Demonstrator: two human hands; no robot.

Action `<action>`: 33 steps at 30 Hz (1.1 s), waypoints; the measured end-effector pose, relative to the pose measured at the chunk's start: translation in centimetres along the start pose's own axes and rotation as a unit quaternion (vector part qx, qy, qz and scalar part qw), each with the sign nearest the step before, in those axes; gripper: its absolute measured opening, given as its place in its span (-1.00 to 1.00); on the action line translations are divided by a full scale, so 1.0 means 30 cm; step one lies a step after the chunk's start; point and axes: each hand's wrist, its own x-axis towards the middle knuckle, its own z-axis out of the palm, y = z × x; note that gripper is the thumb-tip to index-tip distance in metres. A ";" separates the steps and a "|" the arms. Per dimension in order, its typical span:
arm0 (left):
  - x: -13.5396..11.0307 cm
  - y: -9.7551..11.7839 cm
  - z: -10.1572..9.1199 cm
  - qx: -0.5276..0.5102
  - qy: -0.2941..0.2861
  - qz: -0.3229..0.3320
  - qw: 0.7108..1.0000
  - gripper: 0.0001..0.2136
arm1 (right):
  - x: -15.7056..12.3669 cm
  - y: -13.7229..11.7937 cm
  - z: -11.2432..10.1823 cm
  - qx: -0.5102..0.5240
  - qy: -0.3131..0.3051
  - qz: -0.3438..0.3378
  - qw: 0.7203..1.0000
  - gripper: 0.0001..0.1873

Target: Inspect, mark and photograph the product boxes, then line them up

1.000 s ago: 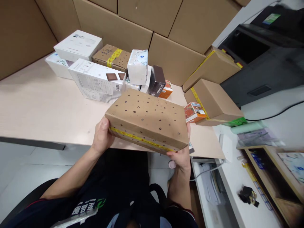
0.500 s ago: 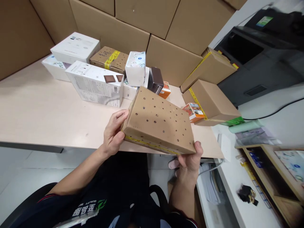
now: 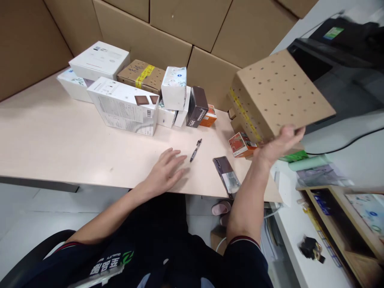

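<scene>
My right hand [image 3: 280, 144] grips the near lower edge of a dotted cardboard box [image 3: 280, 94] with yellow tape along its side. The box is tilted and raised at the right end of the table, in front of a dark machine. My left hand [image 3: 166, 170] rests low over the table's front edge, fingers spread, holding nothing. Just right of its fingertips lies a pen [image 3: 196, 150]. A phone [image 3: 227, 176] in a clear case lies between my two arms. Beneath the raised box sits a small orange and white box [image 3: 241, 145], partly covered by it.
White boxes [image 3: 123, 106], a taped brown carton [image 3: 141, 75], a tissue pack [image 3: 174, 88] and a dark brown box [image 3: 197, 106] stand along the back. Large cardboard cartons [image 3: 144, 38] wall the rear. At right are the dark machine [image 3: 336, 80] and a wooden organizer [image 3: 339, 224].
The dotted box has moved from the middle to the upper right in my right hand. My left hand has let go of it, and the pen and phone now show.
</scene>
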 end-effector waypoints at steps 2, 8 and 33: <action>-0.015 -0.003 0.028 0.029 -0.037 0.027 0.998 -0.68 | 0.079 0.062 0.091 -0.128 0.098 0.008 0.987 -0.08; -0.023 -0.012 0.045 0.068 -0.091 0.042 0.993 -0.71 | 0.136 0.251 0.308 -0.228 0.056 -0.079 0.969 0.06; -0.024 0.001 0.030 0.113 -0.134 0.044 0.984 -0.73 | 0.021 0.199 0.422 -0.256 -0.191 -0.110 0.941 -0.66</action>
